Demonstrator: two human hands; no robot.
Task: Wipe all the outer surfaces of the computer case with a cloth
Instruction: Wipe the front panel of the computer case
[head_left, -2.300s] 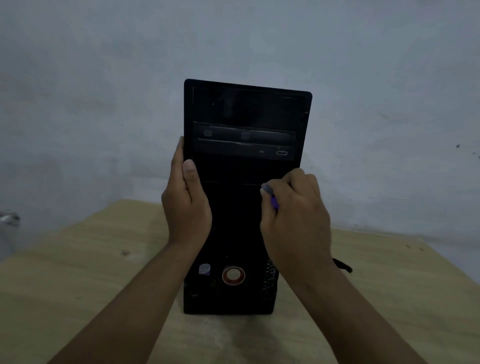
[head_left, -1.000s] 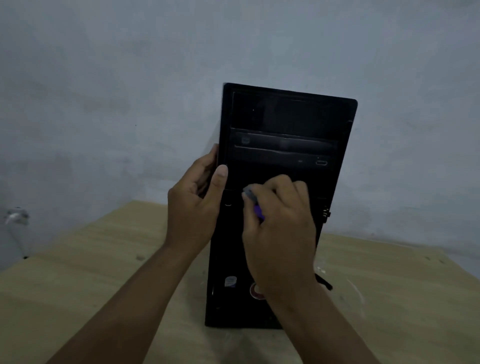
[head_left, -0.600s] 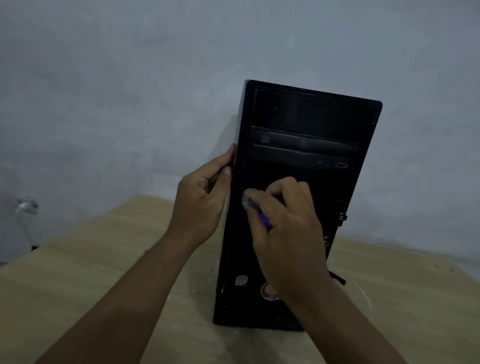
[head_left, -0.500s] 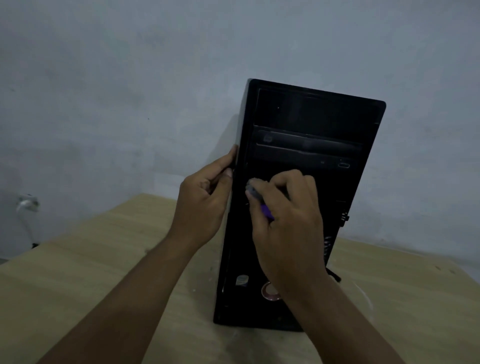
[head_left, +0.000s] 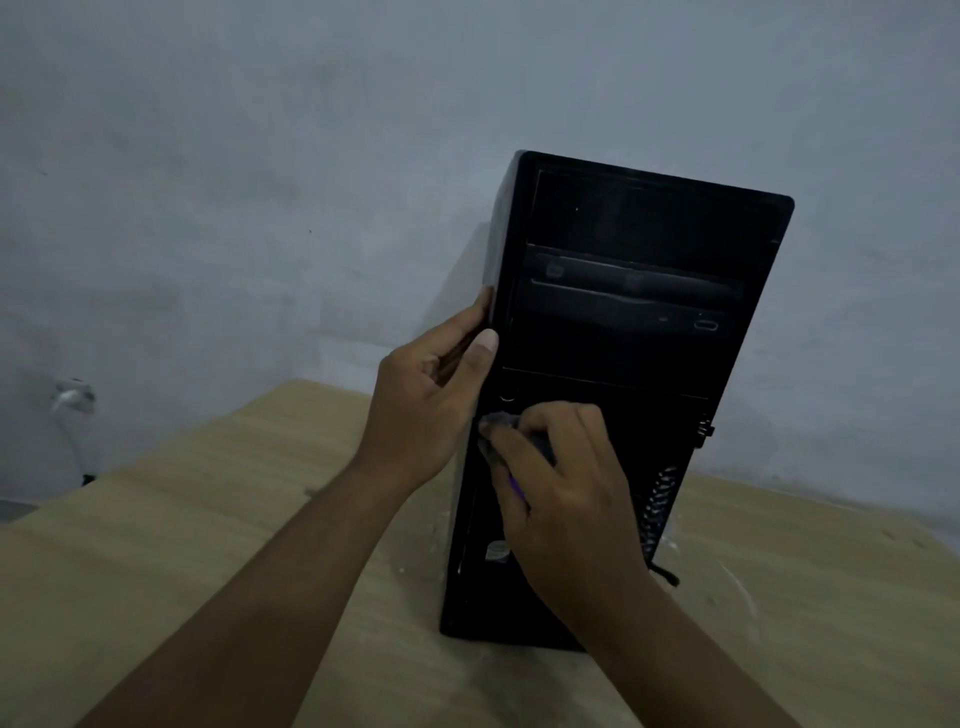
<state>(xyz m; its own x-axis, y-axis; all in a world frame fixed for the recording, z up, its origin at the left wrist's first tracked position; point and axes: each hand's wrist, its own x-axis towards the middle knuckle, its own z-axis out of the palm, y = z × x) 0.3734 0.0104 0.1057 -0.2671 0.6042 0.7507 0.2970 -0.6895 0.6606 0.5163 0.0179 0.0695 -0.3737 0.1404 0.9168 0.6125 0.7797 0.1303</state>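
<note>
A black computer case (head_left: 631, 291) stands upright on the wooden table, its front panel facing me with a disc drive slot across the upper part. My left hand (head_left: 431, 400) grips the case's left front edge, thumb on the front and fingers around the side. My right hand (head_left: 566, 488) is bunched around a small grey and purple cloth (head_left: 501, 431) and presses it against the middle of the front panel, near the left edge. Most of the cloth is hidden inside the fist.
The light wooden table (head_left: 182, 545) reaches left and right of the case, its back edge close to a grey wall. A black cable end (head_left: 665, 576) lies by the case's lower right. A white plug (head_left: 72, 397) and cord hang on the wall at left.
My right hand has slid the cloth down the front panel from just under the drive to the middle. The view has shifted, so the case sits further right. My left hand keeps its grip.
</note>
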